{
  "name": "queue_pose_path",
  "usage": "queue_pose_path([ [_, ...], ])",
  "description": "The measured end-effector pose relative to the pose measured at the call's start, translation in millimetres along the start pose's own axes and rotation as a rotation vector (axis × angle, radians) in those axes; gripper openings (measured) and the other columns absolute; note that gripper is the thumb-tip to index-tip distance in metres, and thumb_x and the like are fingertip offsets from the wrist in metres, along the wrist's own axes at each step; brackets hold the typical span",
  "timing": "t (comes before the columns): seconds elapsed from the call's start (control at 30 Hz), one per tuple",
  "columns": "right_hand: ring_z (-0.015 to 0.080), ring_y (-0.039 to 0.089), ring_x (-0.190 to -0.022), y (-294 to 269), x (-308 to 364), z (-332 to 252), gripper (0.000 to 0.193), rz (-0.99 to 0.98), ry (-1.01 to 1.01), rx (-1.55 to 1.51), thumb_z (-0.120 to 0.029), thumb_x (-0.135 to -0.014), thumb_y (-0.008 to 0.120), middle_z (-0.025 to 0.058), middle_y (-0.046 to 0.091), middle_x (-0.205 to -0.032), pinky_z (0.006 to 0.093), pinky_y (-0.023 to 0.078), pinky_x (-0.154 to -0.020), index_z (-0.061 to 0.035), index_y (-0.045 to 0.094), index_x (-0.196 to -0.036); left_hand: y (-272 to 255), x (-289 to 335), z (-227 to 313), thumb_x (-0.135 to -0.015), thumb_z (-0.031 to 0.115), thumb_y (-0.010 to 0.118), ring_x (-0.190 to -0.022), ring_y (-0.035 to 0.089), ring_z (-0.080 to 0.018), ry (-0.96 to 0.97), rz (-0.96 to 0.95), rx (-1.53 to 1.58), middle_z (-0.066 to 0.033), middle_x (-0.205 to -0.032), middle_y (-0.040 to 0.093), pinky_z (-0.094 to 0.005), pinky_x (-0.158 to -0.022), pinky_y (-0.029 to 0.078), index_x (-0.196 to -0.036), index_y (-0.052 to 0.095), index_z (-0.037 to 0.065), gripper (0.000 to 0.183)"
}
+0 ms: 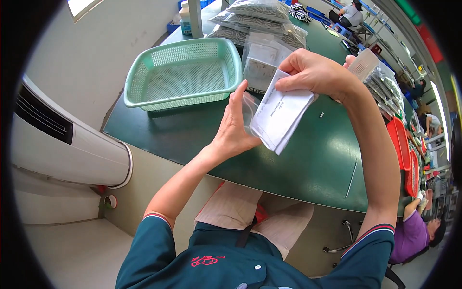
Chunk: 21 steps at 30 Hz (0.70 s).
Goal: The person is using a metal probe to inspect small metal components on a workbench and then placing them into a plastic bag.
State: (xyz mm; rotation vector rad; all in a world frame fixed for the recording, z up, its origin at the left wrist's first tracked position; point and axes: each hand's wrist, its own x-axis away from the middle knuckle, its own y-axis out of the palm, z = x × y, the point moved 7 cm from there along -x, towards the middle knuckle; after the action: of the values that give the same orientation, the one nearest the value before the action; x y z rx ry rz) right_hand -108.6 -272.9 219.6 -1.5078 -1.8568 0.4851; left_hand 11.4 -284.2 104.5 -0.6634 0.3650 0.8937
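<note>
My right hand (313, 74) pinches a folded stack of white printed leaflets (280, 115) at its upper end, thumb in front. The stack tilts over the green table. Beside its lower left edge is my left hand (231, 127), fingers stretched upward and the palm facing the paper. Part of its thumb side is hidden by the leaflets. A thin, clear plastic film (248, 110) bulges between my left fingers and the stack; I cannot tell how it is attached. Just behind the leaflets, a clear bag with paper inside (264, 58) lies on the table.
A pale green mesh basket (183, 98) stands at the left. Filled bags of small grey parts (255, 21) are piled at the back; more such bags (385, 89) lie at the right, near red trays (399, 139). A thin rod (352, 179) lies near the table's front edge. A co-worker in purple (411, 236) sits at lower right.
</note>
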Motion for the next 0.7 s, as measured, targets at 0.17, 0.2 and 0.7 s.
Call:
queue_pose_path([
  [0.17, 0.0048, 0.052, -0.059, -2, -15, -1, 0.021, 0.128, -0.062, -0.008, -0.016, -0.081, 0.061, 0.0012, 0.06, -0.068, 0.021, 0.039, -0.051, 0.0048, 0.064, -0.081, -3, 0, 1, -0.057, 0.012, 0.079, -0.107, 0.045, -0.0324, 0.037, -0.041, -0.058, -0.0198, -0.119, 0.038, -0.0407, -0.094, 0.037, -0.141, -0.003, 0.009, 0.117],
  [0.2, 0.0052, 0.05, -0.058, 0, -16, -10, 0.021, 0.106, -0.171, 0.038, -0.016, -0.081, 0.06, 0.0009, 0.058, -0.066, 0.0219, 0.039, -0.051, 0.0047, 0.062, -0.079, -5, 1, 2, -0.057, 0.012, 0.078, -0.111, 0.043, -0.0336, 0.052, -0.032, -0.07, -0.0211, -0.122, 0.037, -0.0411, -0.095, 0.035, -0.141, -0.004, 0.009, 0.118],
  [0.7, 0.0299, 0.06, -0.066, 15, -24, -38, 0.018, 0.334, -0.475, 0.34, -0.017, -0.074, 0.063, 0.0174, 0.061, -0.071, 0.0366, 0.047, -0.061, 0.0001, 0.064, -0.08, -15, -3, -9, -0.06, 0.013, 0.076, -0.119, 0.04, -0.0332, 0.03, -0.017, 0.032, -0.0222, -0.132, 0.03, -0.0417, -0.098, 0.035, -0.141, -0.011, 0.012, 0.118],
])
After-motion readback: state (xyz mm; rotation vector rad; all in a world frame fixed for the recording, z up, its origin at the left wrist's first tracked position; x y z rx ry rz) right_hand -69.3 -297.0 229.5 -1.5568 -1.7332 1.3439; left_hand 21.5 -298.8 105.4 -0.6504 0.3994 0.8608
